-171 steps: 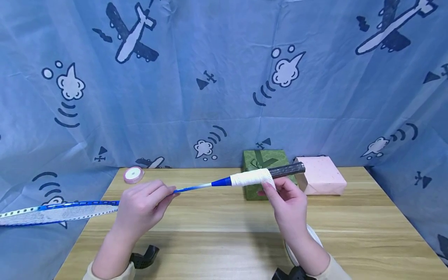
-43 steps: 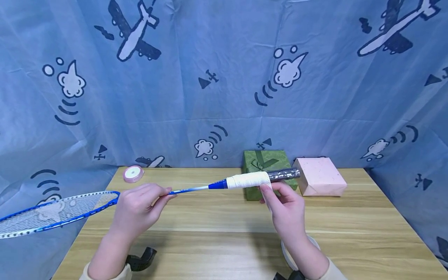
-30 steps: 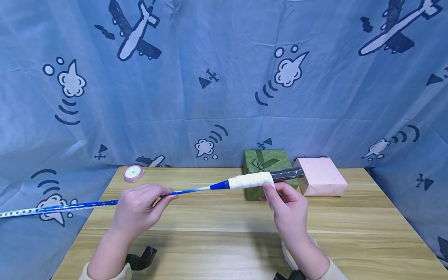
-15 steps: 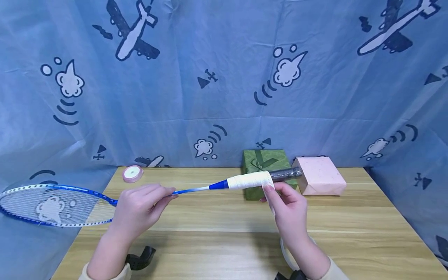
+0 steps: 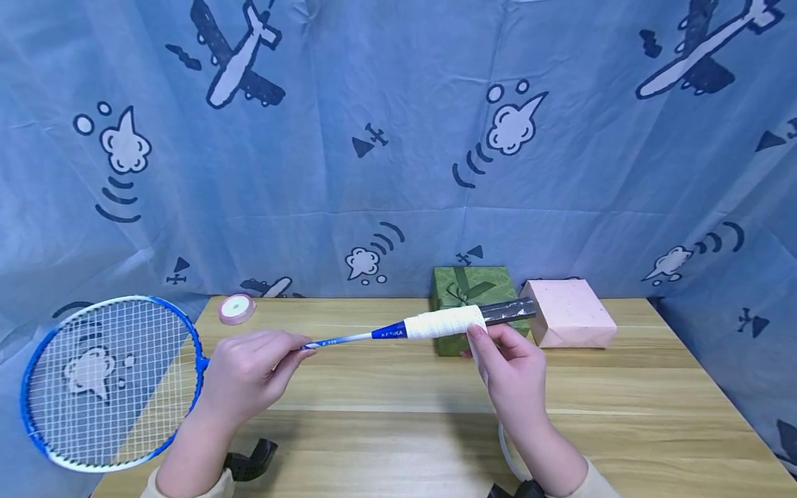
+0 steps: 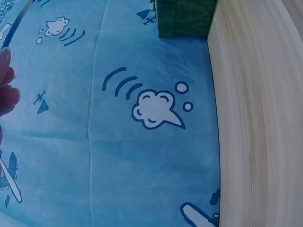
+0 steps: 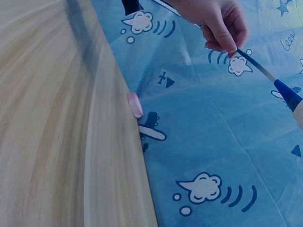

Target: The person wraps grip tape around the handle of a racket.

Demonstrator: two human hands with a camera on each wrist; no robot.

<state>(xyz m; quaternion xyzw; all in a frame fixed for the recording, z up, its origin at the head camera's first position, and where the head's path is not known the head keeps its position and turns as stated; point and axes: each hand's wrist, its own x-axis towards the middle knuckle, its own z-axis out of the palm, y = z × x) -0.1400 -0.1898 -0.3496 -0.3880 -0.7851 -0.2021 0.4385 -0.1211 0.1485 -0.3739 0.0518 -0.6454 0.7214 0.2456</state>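
A blue badminton racket (image 5: 108, 384) is held level above the wooden table (image 5: 405, 387), its strung head face-on at the left. My left hand (image 5: 297, 348) pinches the thin shaft (image 5: 339, 339); the right wrist view shows this left hand (image 7: 222, 21) on the shaft (image 7: 255, 61). White grip tape (image 5: 445, 321) covers most of the handle, and the dark end (image 5: 507, 311) is bare. My right hand (image 5: 478, 340) pinches the loose tape strip just under the handle. The strip trails down to a loop (image 5: 506, 446) by my wrist. Only fingertips (image 6: 4, 80) show in the left wrist view.
A green gift box (image 5: 473, 287) and a pink wrapped box (image 5: 573, 311) stand at the table's back, right behind the handle. A pink ribbon roll (image 5: 236, 309) lies at the back left corner. Blue printed cloth (image 5: 398, 138) hangs behind and at both sides.
The racket has turned about its shaft: the head went from edge-on to face-on. Both hands stay where they were, and the right hand still holds the tape.
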